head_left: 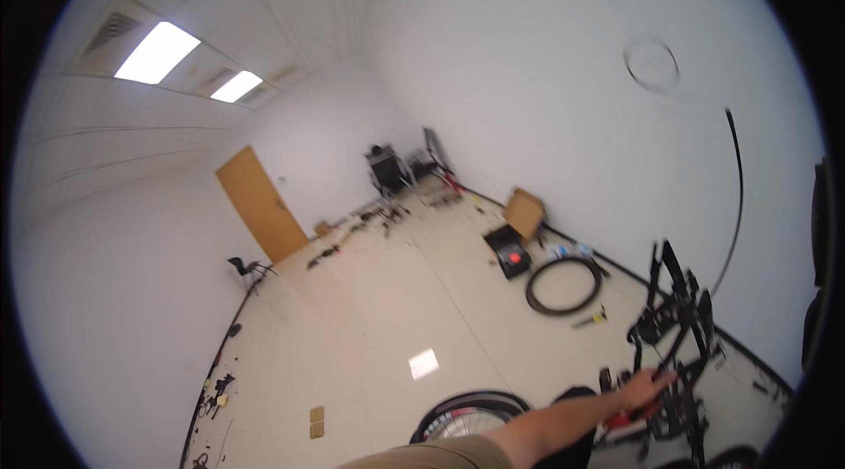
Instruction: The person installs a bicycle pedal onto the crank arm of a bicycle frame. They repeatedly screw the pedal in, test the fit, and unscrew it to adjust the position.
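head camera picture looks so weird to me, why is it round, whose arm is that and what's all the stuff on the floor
There is no robot here, just a person working with bare hands. The picture comes from a fisheye camera worn on their head, so it shows roughly what they face. That wide lens gives the round black border and bent edges; the slanting door shows the view is tilted too.

The arm is the wearer's own, apparently the left. Its hand is at a black frame, likely a bicycle's; blur hides whether it grips. No other hand shows.

On the pale floor are a spoked wheel, a black tire, an open black case and a cardboard box.
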The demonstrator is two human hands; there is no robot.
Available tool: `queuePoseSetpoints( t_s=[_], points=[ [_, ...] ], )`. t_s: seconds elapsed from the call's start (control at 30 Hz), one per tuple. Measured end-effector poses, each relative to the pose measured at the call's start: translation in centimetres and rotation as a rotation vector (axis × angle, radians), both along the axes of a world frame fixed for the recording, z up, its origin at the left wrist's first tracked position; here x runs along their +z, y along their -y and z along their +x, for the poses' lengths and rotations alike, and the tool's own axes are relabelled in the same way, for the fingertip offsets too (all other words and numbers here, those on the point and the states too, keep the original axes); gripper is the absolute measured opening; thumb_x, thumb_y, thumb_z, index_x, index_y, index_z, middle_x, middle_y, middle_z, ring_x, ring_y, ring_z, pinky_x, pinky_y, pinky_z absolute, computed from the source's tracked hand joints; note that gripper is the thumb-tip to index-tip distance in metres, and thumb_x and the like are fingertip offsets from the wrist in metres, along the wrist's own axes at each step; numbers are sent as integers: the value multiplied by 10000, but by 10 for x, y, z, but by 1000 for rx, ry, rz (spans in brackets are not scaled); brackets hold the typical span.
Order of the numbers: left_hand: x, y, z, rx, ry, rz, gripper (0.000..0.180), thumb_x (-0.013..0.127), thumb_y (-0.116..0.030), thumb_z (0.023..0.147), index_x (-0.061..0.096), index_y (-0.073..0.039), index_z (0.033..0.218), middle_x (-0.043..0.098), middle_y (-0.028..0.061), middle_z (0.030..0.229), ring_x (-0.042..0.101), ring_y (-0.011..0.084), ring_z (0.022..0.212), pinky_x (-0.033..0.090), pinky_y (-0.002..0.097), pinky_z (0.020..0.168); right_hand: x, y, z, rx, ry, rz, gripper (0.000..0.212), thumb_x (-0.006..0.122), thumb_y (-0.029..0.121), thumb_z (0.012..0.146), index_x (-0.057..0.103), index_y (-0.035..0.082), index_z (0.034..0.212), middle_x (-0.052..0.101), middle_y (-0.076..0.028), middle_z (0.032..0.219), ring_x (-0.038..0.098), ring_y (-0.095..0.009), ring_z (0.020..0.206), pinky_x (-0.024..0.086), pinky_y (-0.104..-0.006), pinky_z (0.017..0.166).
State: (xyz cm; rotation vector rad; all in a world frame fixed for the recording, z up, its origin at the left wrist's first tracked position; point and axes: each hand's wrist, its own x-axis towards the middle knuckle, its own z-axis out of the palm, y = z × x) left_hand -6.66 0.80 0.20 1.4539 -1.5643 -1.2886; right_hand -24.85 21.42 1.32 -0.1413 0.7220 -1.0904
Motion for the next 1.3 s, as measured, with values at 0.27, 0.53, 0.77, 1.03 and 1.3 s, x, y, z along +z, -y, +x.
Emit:
queuePoseSetpoints(
  t_s=[0.27, 0.53, 0.77, 1.03, 1.3],
  points=[
    [14, 28, 19, -18, 174, -96, 513, 514, -489, 1019, 679, -26, 1166, 696, 169, 892, 654, 273, 839, 516, 412, 794, -6, 12, 4, -161, -114, 125, 243, 569, 83, 920, 577, 44, 1160, 652, -109, 950, 644, -233, 823, 537, -369, 731],
    [8, 3, -9, -140, -213, -119, 449, 558, -397, 1048, 711, 10, 1157, 685, 28, 944, 579, 107, 902, 462, 261, 833, 15, 22, -13, -319, -504, -27, 651, 621, 200, 972, 332, -40, 1503, 642, -189, 1212, 664, -224, 907, 550, -361, 788],
    [26, -8, -5, -309, -335, 8, 418, 602, -287, 1024, 607, -1, 1329, 647, -3, 953, 516, 50, 751, 429, 197, 681, 19, 62, 5, -226, -466, -191, 479, 572, 285, 1041, 476, -20, 1397, 673, -142, 1146, 701, -238, 877, 572, -351, 752],
    [48, -3, 3, -499, -214, -49, 654, 668, 175, 786, 531, 8, 1403, 684, 79, 1116, 623, 125, 910, 538, 271, 833, 21, 59, 2, -276, -394, -197, 402, 547, 370, 1055, 593, -8, 1185, 699, -140, 1048, 697, -182, 787, 588, -318, 725],
    [46, -7, 1, -471, -254, -90, 628, 642, 179, 814, 520, 16, 1408, 671, 84, 1114, 630, 129, 905, 544, 259, 813, 18, 62, 0, -209, -357, -202, 413, 514, 368, 1070, 554, -4, 1244, 696, -149, 1068, 700, -215, 823, 585, -371, 756]
  ],
)
